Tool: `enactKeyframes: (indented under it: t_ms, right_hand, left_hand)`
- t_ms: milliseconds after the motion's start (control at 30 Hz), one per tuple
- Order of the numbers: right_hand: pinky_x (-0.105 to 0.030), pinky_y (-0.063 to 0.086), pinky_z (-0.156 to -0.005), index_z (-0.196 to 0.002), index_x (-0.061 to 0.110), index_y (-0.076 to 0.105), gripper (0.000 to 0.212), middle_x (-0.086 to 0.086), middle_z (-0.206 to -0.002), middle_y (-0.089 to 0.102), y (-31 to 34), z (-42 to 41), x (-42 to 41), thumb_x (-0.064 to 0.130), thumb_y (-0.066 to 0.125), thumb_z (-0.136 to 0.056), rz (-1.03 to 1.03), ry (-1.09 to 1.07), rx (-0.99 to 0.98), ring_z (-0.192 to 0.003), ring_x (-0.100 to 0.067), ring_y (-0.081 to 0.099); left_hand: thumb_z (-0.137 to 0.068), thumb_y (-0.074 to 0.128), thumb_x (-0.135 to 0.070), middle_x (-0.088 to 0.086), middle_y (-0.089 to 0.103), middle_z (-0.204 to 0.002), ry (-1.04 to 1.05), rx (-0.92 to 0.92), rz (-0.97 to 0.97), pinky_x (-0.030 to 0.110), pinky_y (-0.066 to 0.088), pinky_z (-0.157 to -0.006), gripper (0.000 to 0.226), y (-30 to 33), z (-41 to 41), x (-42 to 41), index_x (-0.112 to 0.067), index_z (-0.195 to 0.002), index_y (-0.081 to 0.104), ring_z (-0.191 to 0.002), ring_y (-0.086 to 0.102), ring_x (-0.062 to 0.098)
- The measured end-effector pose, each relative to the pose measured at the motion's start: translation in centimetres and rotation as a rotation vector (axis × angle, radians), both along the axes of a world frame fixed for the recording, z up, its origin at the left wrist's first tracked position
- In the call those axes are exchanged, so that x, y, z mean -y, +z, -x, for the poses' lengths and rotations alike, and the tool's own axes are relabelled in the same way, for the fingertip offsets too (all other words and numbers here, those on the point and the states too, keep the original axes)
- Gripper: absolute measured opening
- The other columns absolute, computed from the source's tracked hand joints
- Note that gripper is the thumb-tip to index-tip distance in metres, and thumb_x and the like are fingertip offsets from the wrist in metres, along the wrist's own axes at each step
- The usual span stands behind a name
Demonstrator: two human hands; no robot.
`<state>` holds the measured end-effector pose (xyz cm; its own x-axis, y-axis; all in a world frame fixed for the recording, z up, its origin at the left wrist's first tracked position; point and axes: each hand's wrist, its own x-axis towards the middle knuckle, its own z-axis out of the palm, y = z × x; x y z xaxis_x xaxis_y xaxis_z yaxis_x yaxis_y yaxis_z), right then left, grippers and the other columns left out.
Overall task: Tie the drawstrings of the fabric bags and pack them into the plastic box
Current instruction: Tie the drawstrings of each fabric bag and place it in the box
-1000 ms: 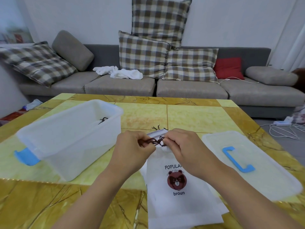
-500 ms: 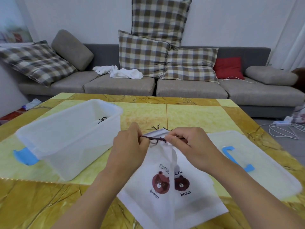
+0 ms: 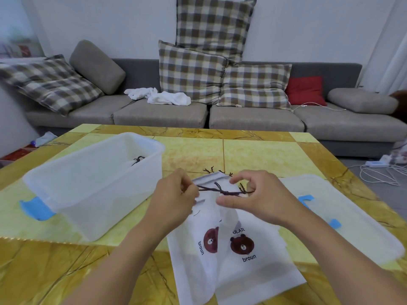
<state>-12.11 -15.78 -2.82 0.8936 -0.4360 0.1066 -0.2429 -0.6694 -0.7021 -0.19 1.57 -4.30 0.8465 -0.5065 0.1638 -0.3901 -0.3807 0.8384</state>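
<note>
Cord stretches taut between left hand and right hand, each pinching an end above the soft, light bag on the bench, right of the box; best held by the cord.

A white fabric bag printed with a dark brown bear face and black lettering lies at six o'clock, strung with a dark brown drawstring. At nine o'clock sits a translucent white plastic box with a sky-blue latch; at three o'clock, a translucent white lid with blue handle parts. The table is yellow-green tile bordered in veined ochre marble. At twelve o'clock, a grey sofa carries brown-and-cream checked cushions, one red cushion and crumpled white cloth.
</note>
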Motion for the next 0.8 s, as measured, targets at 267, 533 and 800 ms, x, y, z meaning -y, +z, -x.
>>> enactKeyframes:
  t_ms: [267, 533, 800]
  right_hand:
    - [-0.035, 0.059, -0.054, -0.088, 0.001, 0.069, 0.026, -0.013, -0.084, 0.064, -0.9, -2.4, -1.8, 0.026, 0.07, -0.093, -0.293, 0.067, 0.035, -0.073, -0.03, 0.069]
    - [-0.04, 0.061, -0.065, -0.126, 0.013, 0.062, 0.026, -0.014, -0.121, 0.069, 7.9, -7.3, -3.7, 0.02, 0.045, -0.107, -0.966, 0.105, 0.506, -0.08, -0.027, 0.073]
    - [-0.036, 0.062, -0.068, -0.104, 0.007, 0.064, 0.017, -0.007, -0.084, 0.073, 9.4, -19.4, -9.9, 0.009, 0.047, -0.104, -0.798, 0.259, 0.212, -0.077, -0.028, 0.074]
  left_hand:
    - [-0.089, 0.062, -0.014, -0.003, 0.073, -0.098, -0.055, -0.105, 0.241, 0.031, 0.056, -0.074, 0.009, 1.0, -0.2, -1.8, -0.02, -0.095, 0.063, -0.083, 0.072, 0.015]
    - [-0.082, 0.059, -0.058, -0.007, 0.035, -0.153, 0.672, 0.377, -0.5, 0.066, 0.006, -0.114, 0.05, 1.0, -6.8, -11.6, -0.036, -0.126, 0.056, -0.144, 0.021, 0.025]
    - [-0.092, 0.069, -0.026, -0.001, 0.065, -0.09, 0.213, 0.295, -0.25, 0.031, 0.045, -0.076, 0.018, -1.1, -8.9, -17.1, -0.013, -0.08, 0.074, -0.089, 0.059, 0.019]
